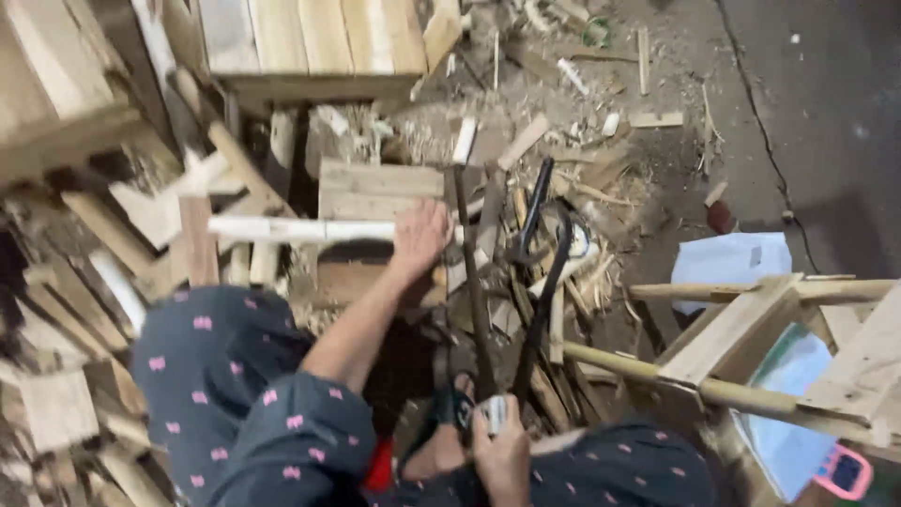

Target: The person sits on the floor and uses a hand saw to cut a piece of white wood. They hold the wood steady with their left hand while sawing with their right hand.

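Bow saw (540,272) with a dark curved frame is what the right hand (504,451) has hold of, fingers clenched around the handle end low in the middle of the shot, with the frame and blade running up and away over a messy heap of wood scraps. The left hand (419,237) is stretched out ahead, pressed down on a pale round stick (300,228) that lies crosswise on a small wooden block (380,191); the fingers look curled over the stick, though it's a bit blurry to say how tight. The saw's far end sits just to the right of that hand, near the stick's end. Knees in dark blue trousers with little pink marks fill the bottom left. All around on the floor (826,113) are offcuts, shavings and split slats, with a slatted wooden crate (310,42) up top and stacked planks on the left. Packaging-wise: a white, roughly square paper or bag (727,263) lies flat on the floor to the right, with a small grey patch near its upper right corner. Just below it there's a rough wooden frame (751,329) of slats and poles, a pale blue-green sheet (793,376) showing through it, and a small pink thing with a dark screen (843,472) in the bottom right corner.
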